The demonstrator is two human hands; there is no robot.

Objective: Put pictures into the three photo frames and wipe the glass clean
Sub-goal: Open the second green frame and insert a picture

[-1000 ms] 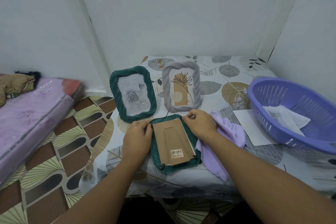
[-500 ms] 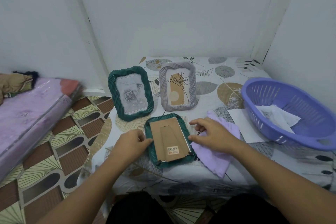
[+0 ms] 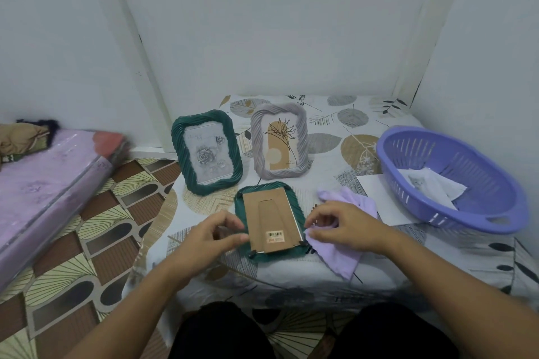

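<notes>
A green frame (image 3: 269, 252) lies face down near the table's front edge, its brown cardboard back (image 3: 269, 218) up. My left hand (image 3: 204, 239) pinches the frame's left rim between thumb and curled fingers. My right hand (image 3: 344, 226) hovers at the right rim with fingers curled, over a lilac cloth (image 3: 341, 259); whether it holds anything is unclear. Behind, a second green frame (image 3: 178, 137) with a rose picture and a grey frame (image 3: 302, 137) with a plant picture stand upright.
A purple basket (image 3: 478, 221) with paper in it sits at the table's right, partly on a white sheet (image 3: 379, 198). Walls close in behind and to the right. A pink mattress (image 3: 43, 183) lies on the patterned floor to the left.
My left hand slid down the frame's left rim toward its lower part. My right hand moved from the top right corner down the right edge and curled its fingers. The camera drew back.
</notes>
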